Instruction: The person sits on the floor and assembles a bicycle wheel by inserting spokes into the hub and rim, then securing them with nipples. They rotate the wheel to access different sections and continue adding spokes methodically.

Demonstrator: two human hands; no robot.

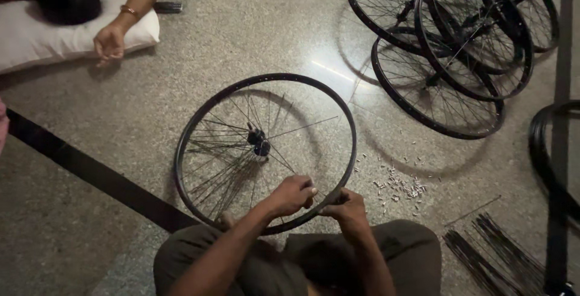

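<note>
Floor (181, 84) of speckled stone carries a stack of finished wheels (459, 48) far beyond the right hand (345, 206). Just ahead of both hands stands a black bicycle rim (199, 127) — left hand (293, 194) closed on its near edge, right hand pinching there too. Loose nipples (399, 186) lie scattered just right of the right hand — spare spokes (495, 254) farther right.
</note>
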